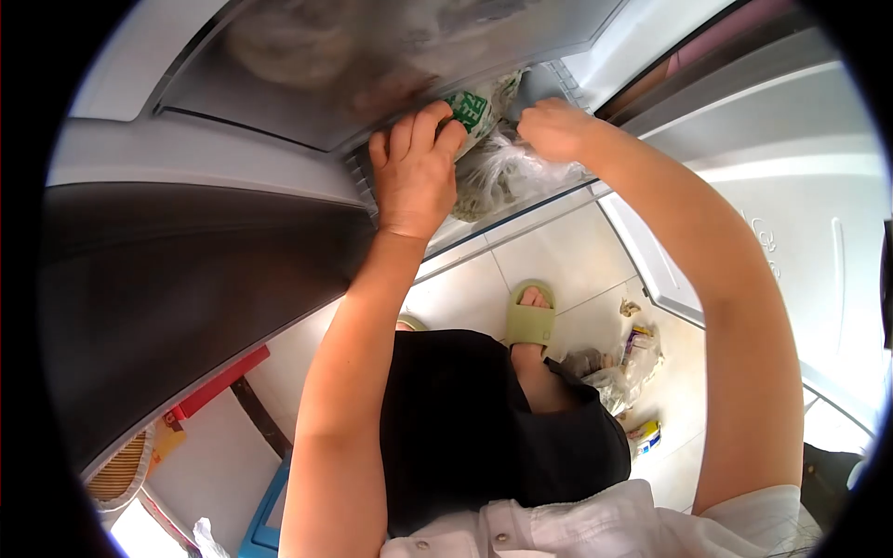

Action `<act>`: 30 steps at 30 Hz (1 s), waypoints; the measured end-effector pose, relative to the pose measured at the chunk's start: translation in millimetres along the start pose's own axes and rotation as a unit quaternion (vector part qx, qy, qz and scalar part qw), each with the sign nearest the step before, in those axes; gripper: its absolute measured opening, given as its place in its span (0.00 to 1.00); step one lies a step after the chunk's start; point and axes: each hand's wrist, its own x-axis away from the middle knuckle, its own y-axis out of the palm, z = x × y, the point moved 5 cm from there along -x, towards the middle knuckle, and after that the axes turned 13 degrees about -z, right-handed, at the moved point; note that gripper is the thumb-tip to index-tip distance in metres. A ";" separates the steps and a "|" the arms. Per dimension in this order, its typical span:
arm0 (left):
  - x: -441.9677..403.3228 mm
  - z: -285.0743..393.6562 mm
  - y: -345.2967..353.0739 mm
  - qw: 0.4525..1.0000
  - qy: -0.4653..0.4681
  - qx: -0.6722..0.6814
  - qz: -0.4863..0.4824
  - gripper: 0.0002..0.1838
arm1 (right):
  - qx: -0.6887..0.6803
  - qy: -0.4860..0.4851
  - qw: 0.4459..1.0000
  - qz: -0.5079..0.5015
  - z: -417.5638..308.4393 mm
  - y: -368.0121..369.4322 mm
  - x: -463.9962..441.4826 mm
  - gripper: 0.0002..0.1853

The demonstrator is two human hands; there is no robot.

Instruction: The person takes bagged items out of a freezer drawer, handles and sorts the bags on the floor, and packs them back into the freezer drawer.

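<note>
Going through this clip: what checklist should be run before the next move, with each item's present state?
1. Appliance door at right open: ok.
2. Right hand at the clear plastic bag: ok, fingers curled there.
3. Right hand's hold secure: cannot tell, fingertips hidden.
4. Left hand near the green-printed bag: ok; whether it grips, cannot tell.
5. Floor by the green slipper clear: not ok, plastic packaging lies nearby, possibly a slip risk.

left hand (pixel 416 172), fingers spread and bent, at a green-printed bag (pixel 473 112) in the low fridge drawer (pixel 539 207). right hand (pixel 555 130) curled on the gathered top of a clear plastic bag (pixel 512 175). below: green slipper (pixel 530 327) on pale floor tiles (pixel 579 249), loose plastic packaging (pixel 642 361) nearby.
</note>
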 end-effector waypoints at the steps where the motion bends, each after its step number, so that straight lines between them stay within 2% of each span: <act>1: 0.0 -0.3 0.3 1.000 -0.002 0.000 0.000 0.23 | 0.012 0.001 1.000 -0.007 0.8 -3.1 4.0 0.08; 5: -0.5 2.1 0.2 1.000 -0.013 -0.014 -0.012 0.23 | -0.047 0.013 0.998 0.039 5.6 -4.7 12.9 0.08; 11: -0.5 1.8 1.3 1.000 -0.015 0.002 0.008 0.21 | -0.067 -0.060 0.995 0.032 -0.2 -10.0 12.7 0.07; 15: 2.1 1.7 1.4 0.999 -0.036 0.001 -0.006 0.20 | -0.058 -0.010 0.994 0.097 16.3 -11.4 12.0 0.06; 18: 0.1 1.6 0.5 0.999 -0.037 -0.007 0.008 0.18 | -0.113 -0.005 0.989 0.097 9.0 -11.1 22.6 0.06; 19: 0.3 1.8 -1.7 0.999 -0.035 -0.008 0.022 0.18 | -0.153 -0.002 0.980 0.131 15.4 -10.5 24.9 0.06; 23: 5.2 3.5 -1.4 0.999 -0.034 -0.006 0.040 0.18 | -0.053 0.042 0.994 0.088 11.0 -16.3 9.2 0.06; 25: 1.6 4.1 -4.6 0.998 -0.035 -0.009 0.056 0.17 | -0.046 0.049 0.983 0.171 13.8 -19.8 14.3 0.06; 26: 0.7 3.3 -3.1 0.999 -0.040 -0.005 0.034 0.18 | -0.040 0.049 0.975 0.215 14.7 -21.9 12.8 0.06; 28: -0.6 0.4 -2.3 0.999 -0.054 -0.003 0.001 0.18 | -0.141 0.092 0.961 0.220 21.0 -16.9 12.3 0.07; 29: -1.1 0.1 -2.4 0.999 -0.046 -0.005 0.010 0.19 | -0.209 0.110 0.956 0.174 26.7 -10.7 7.9 0.07; 30: -0.9 -0.7 -2.7 0.999 -0.040 0.004 0.020 0.18 | -0.238 0.034 0.949 0.205 25.3 -11.1 10.1 0.07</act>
